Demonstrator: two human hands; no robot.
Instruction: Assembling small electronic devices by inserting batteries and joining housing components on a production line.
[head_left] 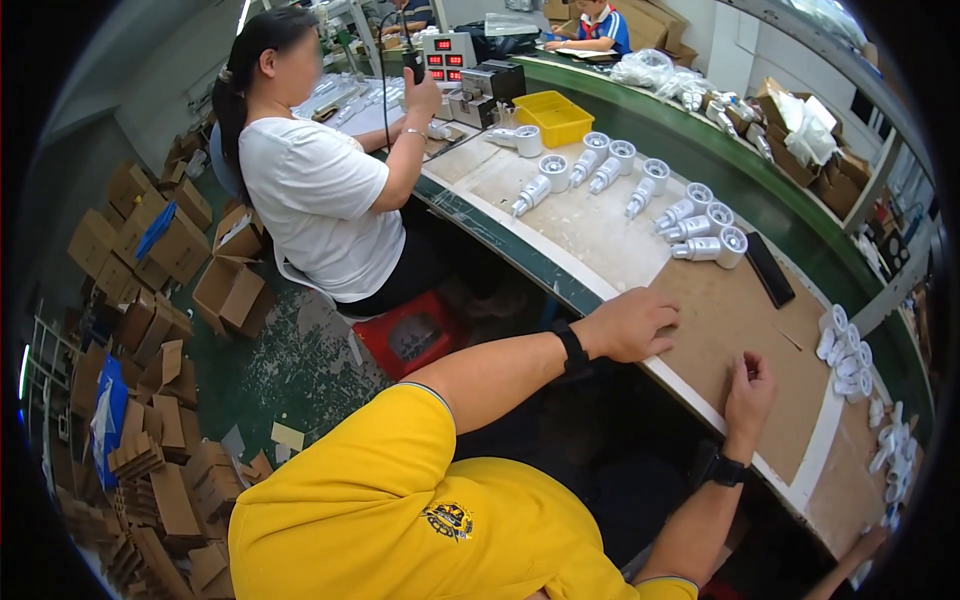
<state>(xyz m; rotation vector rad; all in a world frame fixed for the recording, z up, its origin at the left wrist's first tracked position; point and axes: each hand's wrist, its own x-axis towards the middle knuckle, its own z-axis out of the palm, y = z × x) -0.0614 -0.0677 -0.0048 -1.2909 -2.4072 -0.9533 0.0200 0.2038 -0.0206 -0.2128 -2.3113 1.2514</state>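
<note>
My left hand (632, 325) rests over the near edge of the brown board (725, 310), its fingers loosely bent and a little apart, holding nothing I can see. Farther right, my right hand (752, 395) is above the board with the fingers curled in; anything inside them is hidden. Beyond my hands lies a row of several white plastic parts (693, 205), each with a round cup-like head and a stepped cylindrical body. A dark phone-like slab (770, 270) lies beside the nearest of them. A thin rod (789, 339) sits on the board's far side.
More white parts (848, 350) stand grouped at the right. A yellow tray (553, 118) and a box with red digits (449, 60) are farther along the bench. A co-worker in white (310, 190) sits at left, holding a black tool (413, 62). Cardboard boxes (230, 295) fill the left floor.
</note>
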